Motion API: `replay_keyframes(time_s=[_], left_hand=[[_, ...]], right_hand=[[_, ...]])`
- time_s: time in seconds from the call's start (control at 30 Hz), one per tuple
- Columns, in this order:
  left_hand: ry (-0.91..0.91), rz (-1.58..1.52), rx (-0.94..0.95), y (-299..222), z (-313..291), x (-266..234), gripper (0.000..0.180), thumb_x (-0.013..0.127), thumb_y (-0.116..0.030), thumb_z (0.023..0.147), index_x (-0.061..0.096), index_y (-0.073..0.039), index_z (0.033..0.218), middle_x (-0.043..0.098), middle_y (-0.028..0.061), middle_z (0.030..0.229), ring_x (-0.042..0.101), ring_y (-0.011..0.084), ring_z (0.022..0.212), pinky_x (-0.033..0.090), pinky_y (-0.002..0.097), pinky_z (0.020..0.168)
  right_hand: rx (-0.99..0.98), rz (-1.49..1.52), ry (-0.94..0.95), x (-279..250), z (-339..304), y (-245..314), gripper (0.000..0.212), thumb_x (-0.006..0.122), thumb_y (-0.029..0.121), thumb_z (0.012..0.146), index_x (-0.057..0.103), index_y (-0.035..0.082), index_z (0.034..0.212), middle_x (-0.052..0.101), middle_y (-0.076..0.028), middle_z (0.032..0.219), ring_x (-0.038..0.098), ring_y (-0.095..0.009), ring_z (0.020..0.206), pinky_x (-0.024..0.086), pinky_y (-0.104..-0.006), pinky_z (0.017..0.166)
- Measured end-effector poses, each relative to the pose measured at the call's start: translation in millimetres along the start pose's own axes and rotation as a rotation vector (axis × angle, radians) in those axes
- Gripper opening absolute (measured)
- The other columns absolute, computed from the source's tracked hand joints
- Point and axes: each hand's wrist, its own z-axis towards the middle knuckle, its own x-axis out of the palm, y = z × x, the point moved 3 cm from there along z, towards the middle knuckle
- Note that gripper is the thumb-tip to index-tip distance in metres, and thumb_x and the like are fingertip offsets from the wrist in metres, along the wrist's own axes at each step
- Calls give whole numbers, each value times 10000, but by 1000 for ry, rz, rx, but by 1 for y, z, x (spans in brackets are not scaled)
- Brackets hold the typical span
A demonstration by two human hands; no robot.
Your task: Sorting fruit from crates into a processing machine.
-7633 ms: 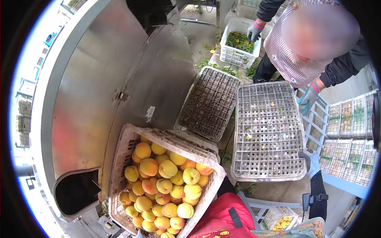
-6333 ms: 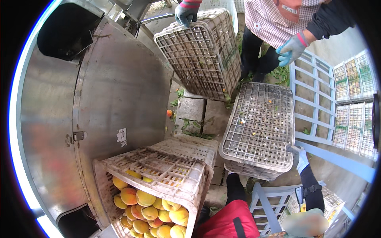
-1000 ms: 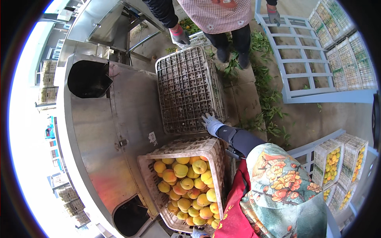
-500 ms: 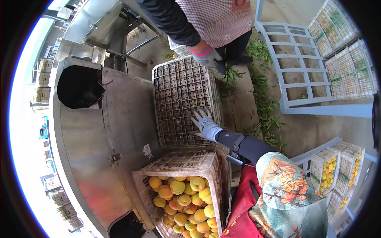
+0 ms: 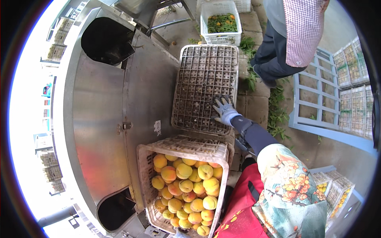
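My right hand (image 5: 225, 110), in a grey-blue work glove, lies with fingers spread on a dirty plastic crate (image 5: 204, 85) whose gridded face is up. It touches the crate near its right edge and grips nothing. Nearer to me a second dirty pale crate (image 5: 223, 186) is tilted, its opening facing me. Yellow peaches (image 5: 185, 185) with red blush fill much of it. At the bottom edge, by this crate's lower side, a small pale blue-grey patch may be my left hand (image 5: 181, 235). Its fingers are hidden.
A metal machine (image 5: 99, 115) with dark openings runs along the left. Ahead stands a white crate (image 5: 221, 38) with leaves and some fruit. A co-worker (image 5: 278, 43) stands at the far right, near a blue metal frame (image 5: 317, 85). Stacked crates (image 5: 355, 111) and leaf litter (image 5: 277, 113) lie rightward.
The co-worker's gloved hand has left the far edge of the gridded crate, and that person stands farther right. The white leaf crate shows more fully. My right hand remains on the gridded crate.
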Motion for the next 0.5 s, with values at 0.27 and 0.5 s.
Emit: replay_keyframes(time_s=[0.27, 0.5], left_hand=[[-89, 70, 119, -115, -68, -59, 294, 661, -184, 830, 623, -85, 1104, 697, 103, 1022, 657, 180, 845, 548, 327, 694], [98, -391, 67, -23, -11, -18, 415, 365, -192, 990, 417, -16, 1362, 570, 133, 1283, 546, 327, 1142, 472, 395, 936]], right_hand=[[-29, -40, -252, -39, 2, 26, 714, 413, 558, 923, 327, 107, 1471, 258, -139, 1541, 141, -346, 1441, -39, -595, 1139], [-75, -55, -90, 20, -15, 8, 818, 445, 612, 884, 244, 117, 1503, 186, -136, 1567, 84, -341, 1456, -25, -578, 1151]])
